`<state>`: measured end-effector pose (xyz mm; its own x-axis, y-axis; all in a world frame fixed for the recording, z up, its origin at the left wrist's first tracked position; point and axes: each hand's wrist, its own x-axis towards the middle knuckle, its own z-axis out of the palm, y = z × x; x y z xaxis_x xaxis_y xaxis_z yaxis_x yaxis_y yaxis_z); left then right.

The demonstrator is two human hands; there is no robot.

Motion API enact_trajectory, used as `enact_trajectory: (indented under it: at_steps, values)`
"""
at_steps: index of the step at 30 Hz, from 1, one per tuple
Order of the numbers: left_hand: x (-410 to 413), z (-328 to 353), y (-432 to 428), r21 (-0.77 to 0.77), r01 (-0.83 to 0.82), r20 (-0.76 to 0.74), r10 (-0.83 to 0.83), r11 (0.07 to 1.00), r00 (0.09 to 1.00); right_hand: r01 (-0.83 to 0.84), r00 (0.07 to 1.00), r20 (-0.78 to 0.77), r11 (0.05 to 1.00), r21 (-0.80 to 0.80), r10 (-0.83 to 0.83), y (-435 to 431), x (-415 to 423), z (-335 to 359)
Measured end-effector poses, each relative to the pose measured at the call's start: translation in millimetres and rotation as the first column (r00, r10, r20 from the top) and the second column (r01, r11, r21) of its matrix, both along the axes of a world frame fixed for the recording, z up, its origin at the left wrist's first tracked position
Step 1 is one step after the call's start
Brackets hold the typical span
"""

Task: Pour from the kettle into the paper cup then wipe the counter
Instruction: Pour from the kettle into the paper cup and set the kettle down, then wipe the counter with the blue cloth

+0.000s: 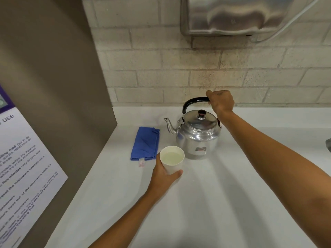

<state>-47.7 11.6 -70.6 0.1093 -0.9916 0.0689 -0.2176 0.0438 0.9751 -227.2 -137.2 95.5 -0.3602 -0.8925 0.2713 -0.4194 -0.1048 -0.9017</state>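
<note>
A shiny metal kettle [196, 136] stands upright on the white counter [215, 194], its spout pointing left. My right hand [221, 102] is closed around the right end of its black handle. Just in front of the kettle, a white paper cup [172, 161] holds pale liquid. My left hand [163, 176] wraps around the cup from the near left side. A folded blue cloth [145, 144] lies flat on the counter to the left of the kettle, apart from both hands.
A grey-brown panel [53, 104] with a printed notice [23, 167] walls off the left side. A brick wall [179, 72] rises behind the counter, with a metal dispenser [232, 17] mounted above the kettle. A dark object [328, 144] shows at the right edge.
</note>
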Motion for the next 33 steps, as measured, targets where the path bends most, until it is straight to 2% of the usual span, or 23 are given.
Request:
enact_trajectory:
  at_steps: [4,20,28,31,33]
  values:
    - [1,0,1,0.011,0.010,0.008,-0.010,1.000,1.000,0.014,0.999,0.031,0.999,0.048,-0.016,-8,2,-12]
    - [1,-1,1,0.010,-0.002,0.013,0.002,1.000,1.000,0.032,0.996,-0.089,0.983,0.183,-0.016,-15,1,-31]
    - [7,-2,3,0.005,0.070,0.037,-0.070,0.998,0.997,-0.053,0.983,-0.172,0.992,0.112,0.072,-7,2,-33]
    - [18,-5,7,-0.021,0.141,0.043,-0.140,0.990,0.989,-0.020,0.956,-0.294,1.000,-0.017,0.014,10,7,-43]
    - [27,-6,11,-0.023,0.183,0.054,-0.181,0.983,0.982,-0.007,0.941,-0.335,0.987,-0.159,-0.047,33,15,-53]
